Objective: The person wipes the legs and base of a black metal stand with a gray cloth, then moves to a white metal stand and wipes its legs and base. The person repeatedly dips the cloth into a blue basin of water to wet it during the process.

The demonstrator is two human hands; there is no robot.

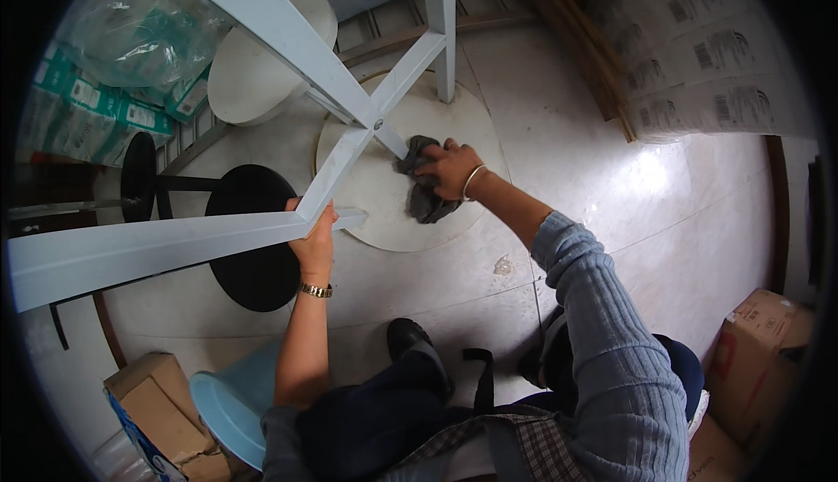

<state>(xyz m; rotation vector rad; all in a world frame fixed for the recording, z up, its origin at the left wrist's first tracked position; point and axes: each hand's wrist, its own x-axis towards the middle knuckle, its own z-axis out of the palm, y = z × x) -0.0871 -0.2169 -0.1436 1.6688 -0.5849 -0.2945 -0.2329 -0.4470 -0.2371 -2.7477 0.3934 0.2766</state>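
Observation:
A white-legged stool or small table stands upside down on the floor, its round pale top [386, 220] lying flat underneath. White metal legs [157, 246] rise from it towards me, joined by a crossed brace [340, 161] with a bolt at the middle. My left hand [315, 240], with a metal watch band at the wrist, grips the leg where the brace meets it. A crumpled dark grey cloth [425, 204] is under the fingers of my right hand [453, 171], pressed against the underside of the round top.
Left of the stool lies a black round-based stand [252, 240]. A light blue bucket [226, 403] and an opened cardboard box [157, 410] sit lower left. Plastic-wrapped green packs [98, 115], wrapped white packs [707, 57], wooden strips [576, 30] and a cardboard carton [759, 344] border the floor.

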